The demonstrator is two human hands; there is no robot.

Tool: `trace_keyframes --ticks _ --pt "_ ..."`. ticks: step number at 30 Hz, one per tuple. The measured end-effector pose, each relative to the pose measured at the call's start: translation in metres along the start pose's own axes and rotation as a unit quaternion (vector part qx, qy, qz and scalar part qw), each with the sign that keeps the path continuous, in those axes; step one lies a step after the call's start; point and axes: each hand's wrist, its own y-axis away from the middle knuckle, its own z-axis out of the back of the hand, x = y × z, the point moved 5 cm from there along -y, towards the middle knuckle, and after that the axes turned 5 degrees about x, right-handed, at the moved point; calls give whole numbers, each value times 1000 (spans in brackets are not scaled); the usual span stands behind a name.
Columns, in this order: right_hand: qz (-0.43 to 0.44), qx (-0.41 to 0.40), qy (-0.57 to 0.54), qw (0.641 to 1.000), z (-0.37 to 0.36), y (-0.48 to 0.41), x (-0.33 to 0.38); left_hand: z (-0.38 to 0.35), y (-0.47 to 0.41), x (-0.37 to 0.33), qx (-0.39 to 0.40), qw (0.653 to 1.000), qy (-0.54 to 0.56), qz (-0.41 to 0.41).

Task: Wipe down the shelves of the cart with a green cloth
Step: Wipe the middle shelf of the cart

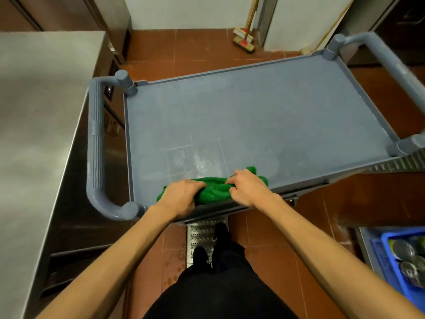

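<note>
A grey plastic cart stands in front of me, its top shelf flat, rimmed and marked with pale streaks. A bunched green cloth lies at the shelf's near edge. My left hand grips the cloth's left part, fingers curled into the fabric. On the cloth's right part, my right hand holds it with curled fingers. The lower shelves are hidden under the top one.
The cart has tubular handles at the left end and the right end. A steel counter runs along the left. Brushes lean at the far wall. A blue crate of metal dishes sits at lower right. A floor drain grate lies by my feet.
</note>
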Motion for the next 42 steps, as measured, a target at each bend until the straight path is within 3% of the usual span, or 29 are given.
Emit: trace_keyframes --ticks 5,12,17,24,29,32,37,39,42 --pt "4 -45 6 999 1 25 6 0 26 -3 -13 998 66 6" --pt "39 -83 -54 994 -10 63 1 8 62 -18 -94 984 152 -1" --pt "49 -89 -133 986 -7 82 -19 2 72 -29 -90 952 286 64" --pt "43 24 -238 970 -18 100 -76 -23 61 -77 -45 843 523 120" --pt "68 107 -160 979 -27 120 -111 -38 45 -116 -18 747 645 158" --pt "104 108 -106 983 -32 118 -127 -44 38 -131 -17 699 694 174" --pt "165 55 -105 979 -29 122 -137 -49 40 -153 18 629 761 157" --pt "177 51 -133 974 -30 123 -138 -49 43 -155 34 634 760 139" --pt "158 55 -180 969 -28 122 -142 -52 48 -151 47 690 716 89"
